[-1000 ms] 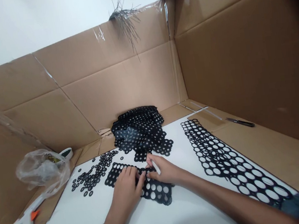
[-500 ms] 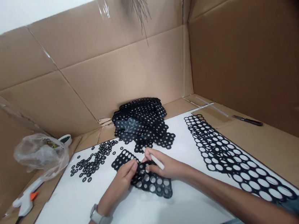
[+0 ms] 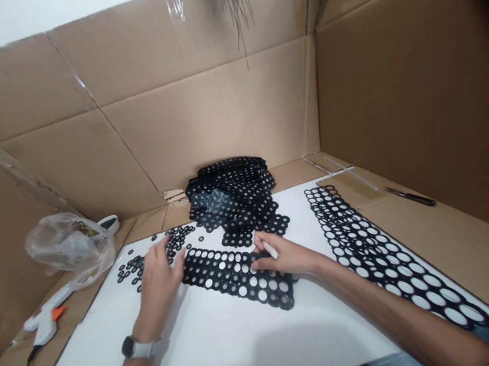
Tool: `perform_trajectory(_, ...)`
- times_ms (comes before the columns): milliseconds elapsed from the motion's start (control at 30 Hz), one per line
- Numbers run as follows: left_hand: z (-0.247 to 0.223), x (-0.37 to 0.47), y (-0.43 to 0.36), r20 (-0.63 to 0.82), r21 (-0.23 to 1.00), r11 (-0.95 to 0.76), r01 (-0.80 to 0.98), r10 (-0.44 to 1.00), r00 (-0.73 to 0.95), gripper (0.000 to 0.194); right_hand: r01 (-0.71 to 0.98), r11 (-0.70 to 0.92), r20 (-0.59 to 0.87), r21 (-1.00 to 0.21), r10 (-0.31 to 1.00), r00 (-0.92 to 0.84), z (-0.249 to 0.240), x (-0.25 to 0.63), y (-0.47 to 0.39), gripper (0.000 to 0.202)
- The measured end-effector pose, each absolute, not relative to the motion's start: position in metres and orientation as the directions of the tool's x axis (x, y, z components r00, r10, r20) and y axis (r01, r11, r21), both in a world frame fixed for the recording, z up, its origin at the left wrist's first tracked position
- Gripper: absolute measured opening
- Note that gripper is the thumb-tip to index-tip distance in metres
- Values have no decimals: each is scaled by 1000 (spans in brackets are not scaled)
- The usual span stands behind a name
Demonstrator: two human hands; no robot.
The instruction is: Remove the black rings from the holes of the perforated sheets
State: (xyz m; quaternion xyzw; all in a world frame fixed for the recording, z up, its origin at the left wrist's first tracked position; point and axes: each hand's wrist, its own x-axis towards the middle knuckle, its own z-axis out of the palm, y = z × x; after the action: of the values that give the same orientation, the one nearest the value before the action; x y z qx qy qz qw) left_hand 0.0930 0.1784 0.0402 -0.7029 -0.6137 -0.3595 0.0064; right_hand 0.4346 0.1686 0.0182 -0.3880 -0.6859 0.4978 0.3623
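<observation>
A strip of joined black rings (image 3: 227, 275) lies spread out on the white board (image 3: 212, 359), graded from small holes to larger ones. My left hand (image 3: 159, 270), with a watch on the wrist, is open over the loose black rings (image 3: 180, 238) at the strip's left end; its fingers are spread. My right hand (image 3: 282, 255) is closed around a white pen-like stick (image 3: 270, 249). Its fingertips are at the strip's upper right part; whether they also pinch the strip I cannot tell.
Behind the strip is a heap of black ring mesh (image 3: 232, 193). A longer ring panel (image 3: 369, 251) lies at right, near a black-handled knife (image 3: 411, 196). At left are a glue gun (image 3: 45, 323), a plastic bag (image 3: 72, 248) and a white tub (image 3: 109, 224). Cardboard walls (image 3: 209, 110) surround the board.
My left hand has let go of the strip and moved left to the loose rings, opening. The strip, held bunched before, now lies flat. My right hand has shifted slightly right, still with the stick.
</observation>
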Motion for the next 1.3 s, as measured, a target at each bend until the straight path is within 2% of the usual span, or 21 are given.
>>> perform_trajectory(67,36,124,166,446,435,-346,831,885,135,33,169,220,125,-961,887,-444,21,434,167,39)
perform_trajectory(200,30,180,143,321,412,-475,777,874,364,37,137,287,193,-948,861,-470,24,431,163,36)
perform_trajectory(267,29,192,137,255,426,-501,754,866,431,38,121,330,233,-936,840,-491,25,428,161,34)
perform_trajectory(467,34,186,134,135,575,-497,650,841,524,40,87,395,291,-914,791,-538,27,424,155,31)
perform_trajectory(600,35,181,133,75,756,-365,543,873,482,44,91,397,290,-913,790,-539,29,424,152,30)
perform_trajectory(667,33,179,135,80,790,-326,520,895,439,45,92,394,287,-915,792,-538,30,425,152,30)
perform_trajectory(767,29,171,143,111,798,-305,520,922,370,48,95,368,268,-925,810,-522,30,427,153,31)
perform_trajectory(967,28,154,156,202,794,-297,530,952,232,48,36,170,134,-985,873,-469,23,427,159,44)
perform_trajectory(1100,25,144,165,238,801,-284,527,959,156,50,23,176,144,-984,865,-480,26,428,159,39)
perform_trajectory(1300,29,92,192,316,775,-186,604,942,-116,50,90,154,100,-984,894,-437,34,435,160,36)
